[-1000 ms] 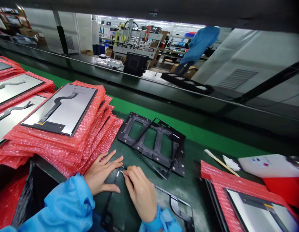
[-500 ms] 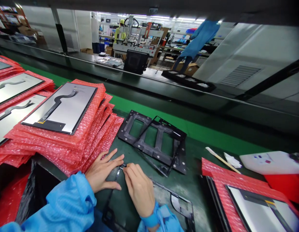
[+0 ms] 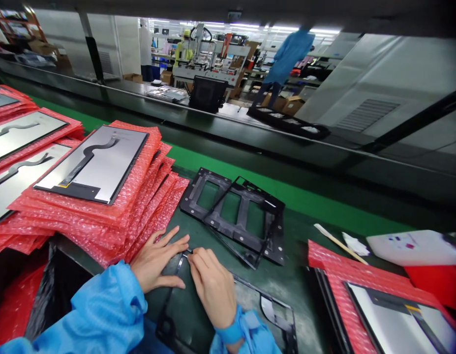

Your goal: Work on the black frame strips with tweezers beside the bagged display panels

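Observation:
A thin black rectangular frame (image 3: 166,328) lies on the dark green bench in front of me, with a pale flat strip (image 3: 268,309) at its right side. My left hand (image 3: 154,263) rests beside the frame's upper left corner, fingers and thumb spread apart. At that same corner my right hand (image 3: 212,287), with a blue band at the wrist, has its fingers pressed together. What they pinch is hidden behind the fingertips. Past my hands, a second thin frame (image 3: 221,241) lies askew across a thick black fixture (image 3: 236,227) with rectangular openings.
Display panels (image 3: 117,157) with ribbon cables lie on stacked red bubble-wrap sleeves (image 3: 146,196) at left. Another panel (image 3: 393,314) rests on red wrap at right, near a wooden-handled stick (image 3: 342,244) and a white bottle (image 3: 405,248). A co-worker (image 3: 292,54) in blue stands beyond the bench.
Both my hands hold practically the same position at the frame's corner. In the background, the co-worker in blue has shifted left and stands more upright.

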A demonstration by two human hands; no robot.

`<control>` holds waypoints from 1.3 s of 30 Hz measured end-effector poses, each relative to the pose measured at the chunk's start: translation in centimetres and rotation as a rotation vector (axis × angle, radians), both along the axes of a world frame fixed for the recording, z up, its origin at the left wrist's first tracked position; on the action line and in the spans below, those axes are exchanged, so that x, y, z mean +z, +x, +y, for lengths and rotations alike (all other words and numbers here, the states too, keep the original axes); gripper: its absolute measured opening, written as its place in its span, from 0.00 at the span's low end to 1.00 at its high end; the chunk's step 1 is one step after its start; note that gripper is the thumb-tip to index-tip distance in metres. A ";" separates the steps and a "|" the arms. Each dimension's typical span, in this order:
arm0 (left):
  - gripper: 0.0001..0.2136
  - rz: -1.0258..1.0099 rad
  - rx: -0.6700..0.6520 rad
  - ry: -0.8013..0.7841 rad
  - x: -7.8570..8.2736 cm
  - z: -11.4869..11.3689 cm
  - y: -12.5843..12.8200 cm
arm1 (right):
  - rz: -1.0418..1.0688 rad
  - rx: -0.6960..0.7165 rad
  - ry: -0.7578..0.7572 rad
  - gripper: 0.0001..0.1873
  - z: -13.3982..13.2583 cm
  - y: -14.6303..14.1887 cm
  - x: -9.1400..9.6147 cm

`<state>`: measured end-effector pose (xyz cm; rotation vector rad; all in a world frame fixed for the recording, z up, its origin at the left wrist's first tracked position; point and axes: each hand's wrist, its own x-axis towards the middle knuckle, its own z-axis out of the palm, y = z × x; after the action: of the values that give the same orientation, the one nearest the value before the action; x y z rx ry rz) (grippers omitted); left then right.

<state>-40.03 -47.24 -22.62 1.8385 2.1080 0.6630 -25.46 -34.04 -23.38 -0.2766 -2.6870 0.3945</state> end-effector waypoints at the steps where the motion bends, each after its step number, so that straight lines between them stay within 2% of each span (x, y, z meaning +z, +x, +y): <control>1: 0.35 -0.001 0.002 0.003 0.0 0.0 0.0 | 0.002 -0.013 0.006 0.13 0.0 -0.1 0.0; 8: 0.35 0.005 0.005 -0.017 0.0 0.0 0.0 | 0.010 0.013 -0.091 0.12 0.2 0.2 -0.1; 14: 0.35 -0.001 0.004 -0.008 -0.1 -0.1 0.1 | -0.056 0.003 -0.039 0.13 0.0 0.1 0.0; 18: 0.35 0.009 0.005 -0.005 -0.1 -0.1 0.1 | -0.036 -0.035 -0.070 0.12 0.0 0.0 0.0; 24: 0.35 0.003 0.007 -0.002 -0.2 -0.1 0.0 | -0.071 0.035 -0.108 0.10 0.2 0.3 -0.4; 30: 0.35 0.006 0.004 0.003 -0.2 0.0 0.1 | -0.063 -0.007 -0.105 0.08 0.3 0.0 -1.0; 34: 0.34 0.004 0.004 0.011 -0.2 -0.1 0.1 | -0.024 0.021 -0.154 0.07 0.3 0.2 -0.8; 39: 0.35 0.001 -0.005 0.001 -0.1 0.0 0.0 | -0.035 0.047 -0.109 0.09 0.1 0.2 -0.7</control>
<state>-40.04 -47.28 -22.76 1.8448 2.1032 0.6626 -25.27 -33.90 -24.05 -0.2538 -2.7149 0.5565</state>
